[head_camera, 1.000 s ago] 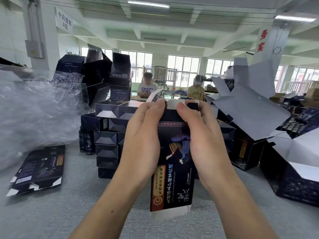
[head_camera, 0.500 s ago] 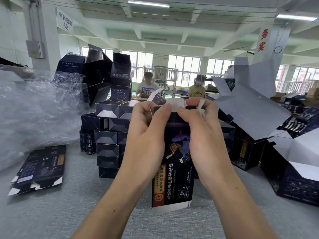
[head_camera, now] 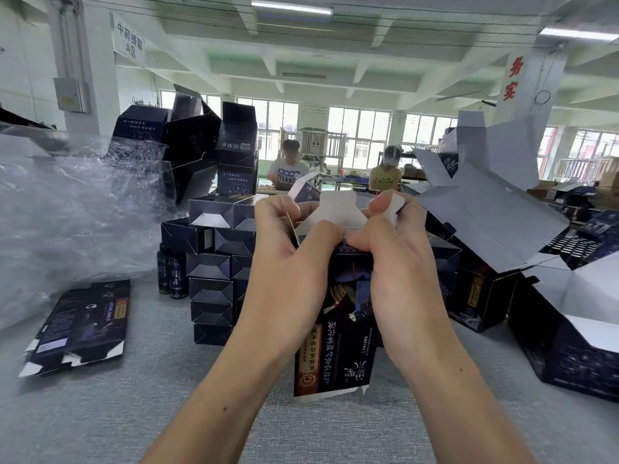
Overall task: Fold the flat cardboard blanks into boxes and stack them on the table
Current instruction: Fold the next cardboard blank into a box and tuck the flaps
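I hold a dark printed cardboard box [head_camera: 338, 349] upright over the grey table [head_camera: 100, 413], its print upside down. My left hand [head_camera: 288, 262] grips its left side and my right hand [head_camera: 398, 262] grips its right side. Both thumbs press on the white end flaps [head_camera: 338, 209] at the top of the box, which stand partly folded. Behind my hands rises a stack of folded dark boxes [head_camera: 214, 262]. A flat cardboard blank [head_camera: 80, 324] lies on the table at the left.
Crumpled clear plastic wrap [head_camera: 67, 209] fills the left side. Large open dark cartons [head_camera: 569, 333] with white flaps crowd the right. Two dark bottles [head_camera: 170, 276] stand beside the stack. Two people [head_camera: 289, 169] sit at a far bench.
The white end flaps have opened out at the top of the box. My thumbs have moved from the dark front panel onto those flaps, and the box has risen slightly.
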